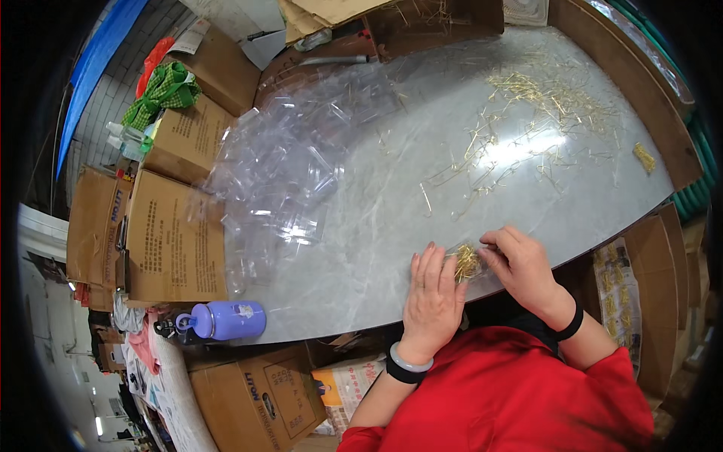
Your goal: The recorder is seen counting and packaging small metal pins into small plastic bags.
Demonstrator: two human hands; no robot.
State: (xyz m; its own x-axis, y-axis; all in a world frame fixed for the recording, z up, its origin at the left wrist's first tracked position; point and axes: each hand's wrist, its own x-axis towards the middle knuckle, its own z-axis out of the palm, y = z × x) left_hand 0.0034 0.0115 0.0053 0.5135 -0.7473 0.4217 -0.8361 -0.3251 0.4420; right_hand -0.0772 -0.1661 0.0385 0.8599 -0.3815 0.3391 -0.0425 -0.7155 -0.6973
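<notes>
Grey marble table (361,248) amid cardboard boxes (175,237)

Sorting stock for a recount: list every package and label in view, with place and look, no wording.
Small bag: clear, gold pins inside, between left hand and right hand.
Clear bags: loose heap, table's left.
Brown boxes: printed, left of table.
Box: brown, below the bottle.

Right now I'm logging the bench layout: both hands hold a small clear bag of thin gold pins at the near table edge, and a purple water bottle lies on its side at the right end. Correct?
Not quite. The head view shows the purple water bottle lying on its side at the left end of the grey marble table. The left hand and right hand do hold the small clear bag of gold pins.
</notes>
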